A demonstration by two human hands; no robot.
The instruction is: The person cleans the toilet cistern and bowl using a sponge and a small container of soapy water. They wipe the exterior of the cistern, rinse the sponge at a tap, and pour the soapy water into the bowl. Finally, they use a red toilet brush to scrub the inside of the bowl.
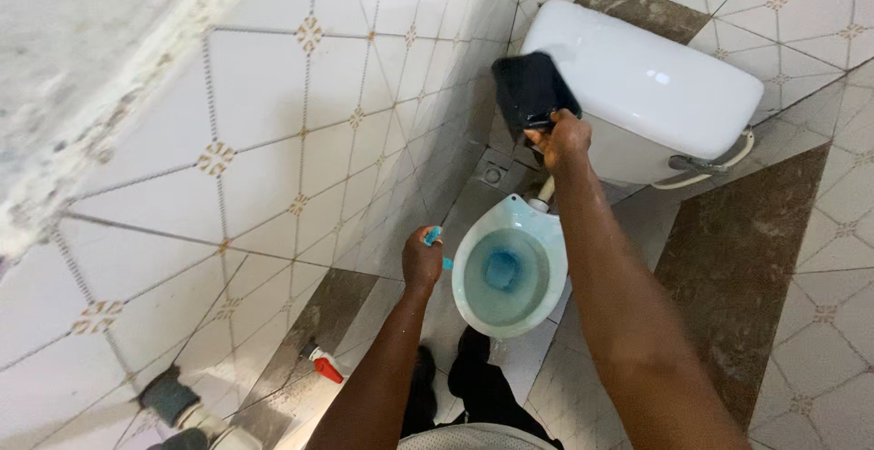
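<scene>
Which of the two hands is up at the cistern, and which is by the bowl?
The right hand is up at the white cistern, gripping a dark cloth. The left hand, holding something small and blue, is beside the toilet bowl.

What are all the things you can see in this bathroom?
Toilet bowl: one, pale white with blue water inside, low in the middle.
Cistern: one, white, against the tiled wall above the bowl.
Black cloth: one, dark, pressed on the cistern's left end.
Small blue item: one, in the left hand; too small to identify.
Bottle: one, white with red, on the floor by the left wall.
Wall tiles: many, white with gold motifs.
Left hand: closed round the blue item.
Right hand: gripping the black cloth.
</scene>
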